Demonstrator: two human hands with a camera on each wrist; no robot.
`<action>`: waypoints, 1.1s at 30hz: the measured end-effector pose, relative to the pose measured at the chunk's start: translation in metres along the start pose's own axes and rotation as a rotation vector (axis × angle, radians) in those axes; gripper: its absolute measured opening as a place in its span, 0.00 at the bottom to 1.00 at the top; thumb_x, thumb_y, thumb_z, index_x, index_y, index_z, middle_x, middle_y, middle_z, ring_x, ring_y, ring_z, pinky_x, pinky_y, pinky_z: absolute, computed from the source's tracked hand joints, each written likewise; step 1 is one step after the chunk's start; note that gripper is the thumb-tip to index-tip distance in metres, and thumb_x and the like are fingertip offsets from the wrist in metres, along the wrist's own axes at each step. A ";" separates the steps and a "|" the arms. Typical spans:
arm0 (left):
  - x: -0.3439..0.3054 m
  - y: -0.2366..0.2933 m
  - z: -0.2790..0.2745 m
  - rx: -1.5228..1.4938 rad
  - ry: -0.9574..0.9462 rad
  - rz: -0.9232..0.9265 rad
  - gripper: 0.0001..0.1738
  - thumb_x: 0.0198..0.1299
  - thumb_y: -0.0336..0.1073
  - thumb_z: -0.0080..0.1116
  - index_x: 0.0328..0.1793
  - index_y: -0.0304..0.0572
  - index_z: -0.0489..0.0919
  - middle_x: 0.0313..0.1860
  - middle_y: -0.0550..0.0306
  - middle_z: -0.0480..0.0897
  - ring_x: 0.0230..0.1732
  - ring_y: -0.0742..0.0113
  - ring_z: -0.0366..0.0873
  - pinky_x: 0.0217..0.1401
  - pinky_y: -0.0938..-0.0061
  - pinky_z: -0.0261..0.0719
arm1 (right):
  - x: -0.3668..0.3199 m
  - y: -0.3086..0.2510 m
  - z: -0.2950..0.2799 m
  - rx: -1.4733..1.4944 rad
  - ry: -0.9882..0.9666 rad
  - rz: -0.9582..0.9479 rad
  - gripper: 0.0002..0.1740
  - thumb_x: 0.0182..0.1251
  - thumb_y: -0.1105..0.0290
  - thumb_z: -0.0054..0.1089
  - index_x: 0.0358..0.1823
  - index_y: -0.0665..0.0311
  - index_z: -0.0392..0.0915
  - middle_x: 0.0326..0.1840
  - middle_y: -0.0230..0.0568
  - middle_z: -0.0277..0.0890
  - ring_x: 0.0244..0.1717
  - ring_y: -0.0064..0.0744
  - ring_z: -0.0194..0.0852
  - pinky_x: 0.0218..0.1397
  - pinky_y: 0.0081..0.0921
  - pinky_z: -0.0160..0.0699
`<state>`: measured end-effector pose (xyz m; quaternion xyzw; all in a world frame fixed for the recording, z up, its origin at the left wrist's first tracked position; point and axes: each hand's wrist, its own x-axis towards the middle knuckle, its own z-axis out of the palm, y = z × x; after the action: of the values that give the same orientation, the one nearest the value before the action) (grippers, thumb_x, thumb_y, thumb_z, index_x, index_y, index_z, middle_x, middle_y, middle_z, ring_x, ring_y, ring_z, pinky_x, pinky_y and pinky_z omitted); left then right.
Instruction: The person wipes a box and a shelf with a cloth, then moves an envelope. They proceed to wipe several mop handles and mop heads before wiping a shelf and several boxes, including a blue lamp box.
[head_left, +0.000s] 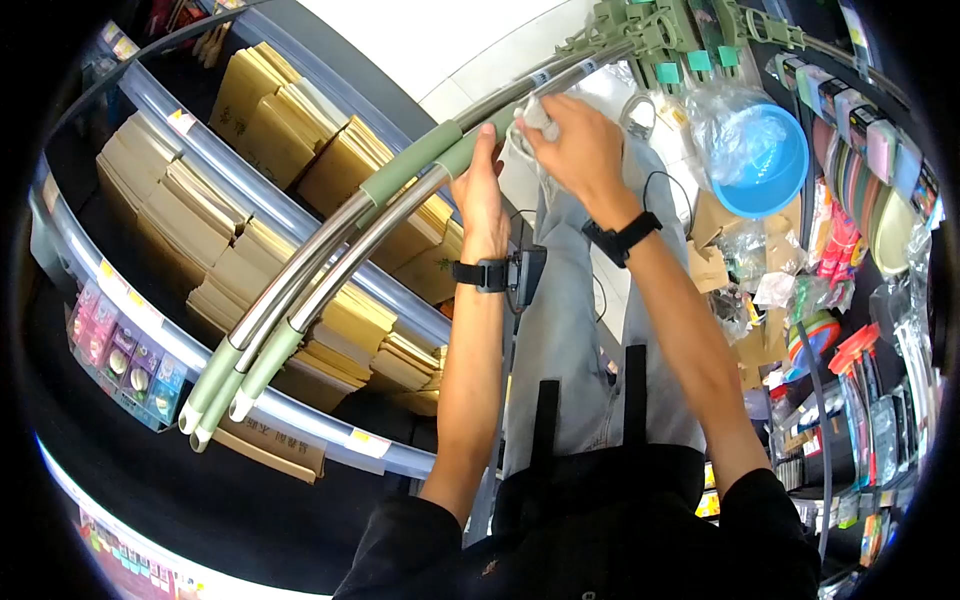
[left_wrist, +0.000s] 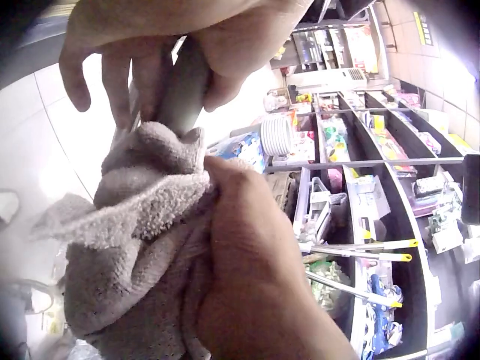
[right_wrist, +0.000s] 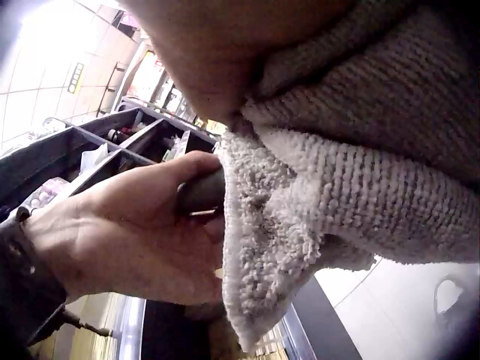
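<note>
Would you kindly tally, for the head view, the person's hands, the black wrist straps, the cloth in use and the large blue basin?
Hands: 2, the left hand and the right hand
Black wrist straps: 2, the left strap and the right strap
Cloths in use: 1, the grey cloth
Large blue basins: 1, the blue basin
Total: 6

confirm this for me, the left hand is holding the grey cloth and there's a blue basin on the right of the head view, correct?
Not quite: the head view shows the right hand holding the grey cloth; the left hand grips a green-and-silver pole. The blue basin is where you say.
</note>
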<state>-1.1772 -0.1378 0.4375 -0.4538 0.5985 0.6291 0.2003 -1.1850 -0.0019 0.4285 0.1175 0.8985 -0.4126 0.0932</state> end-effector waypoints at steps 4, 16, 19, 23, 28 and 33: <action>0.000 0.001 0.000 -0.014 0.013 0.004 0.27 0.63 0.46 0.67 0.65 0.43 0.75 0.56 0.58 0.82 0.57 0.67 0.79 0.58 0.67 0.70 | 0.009 -0.002 0.003 -0.086 -0.028 0.039 0.15 0.58 0.58 0.66 0.38 0.63 0.82 0.35 0.44 0.82 0.41 0.51 0.81 0.41 0.44 0.79; -0.001 0.002 0.000 -0.020 -0.003 -0.033 0.36 0.64 0.47 0.67 0.73 0.42 0.68 0.65 0.53 0.77 0.64 0.62 0.75 0.63 0.63 0.70 | 0.016 0.003 0.014 -0.124 0.064 0.127 0.15 0.60 0.58 0.64 0.36 0.65 0.79 0.36 0.47 0.81 0.41 0.53 0.80 0.42 0.47 0.78; -0.001 0.004 -0.002 0.006 -0.012 -0.033 0.36 0.63 0.47 0.67 0.73 0.42 0.68 0.65 0.54 0.77 0.65 0.62 0.74 0.63 0.63 0.70 | 0.017 0.005 0.005 -0.126 0.189 0.213 0.16 0.60 0.57 0.64 0.36 0.64 0.79 0.35 0.46 0.81 0.40 0.54 0.80 0.41 0.47 0.77; -0.001 0.003 0.000 -0.023 0.008 -0.039 0.35 0.63 0.47 0.68 0.73 0.43 0.69 0.64 0.54 0.77 0.65 0.64 0.73 0.62 0.64 0.70 | 0.002 -0.013 0.008 -0.074 0.080 0.234 0.16 0.61 0.56 0.64 0.36 0.63 0.79 0.35 0.45 0.81 0.39 0.56 0.80 0.41 0.48 0.77; 0.000 0.007 0.000 -0.018 0.003 -0.054 0.34 0.63 0.46 0.68 0.71 0.42 0.70 0.62 0.55 0.79 0.63 0.65 0.75 0.61 0.64 0.71 | 0.014 0.007 0.018 -0.127 0.108 0.303 0.18 0.61 0.54 0.64 0.38 0.62 0.80 0.39 0.46 0.83 0.41 0.55 0.81 0.41 0.47 0.78; -0.006 -0.002 -0.001 -0.072 -0.008 -0.002 0.33 0.63 0.48 0.68 0.69 0.39 0.71 0.61 0.53 0.80 0.62 0.63 0.77 0.60 0.65 0.72 | 0.026 0.039 -0.029 -0.168 0.062 0.518 0.23 0.64 0.47 0.62 0.42 0.62 0.83 0.38 0.50 0.85 0.41 0.56 0.83 0.44 0.43 0.80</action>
<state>-1.1717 -0.1368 0.4415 -0.4587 0.5743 0.6518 0.1868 -1.2002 0.0484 0.4121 0.3479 0.8719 -0.2953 0.1774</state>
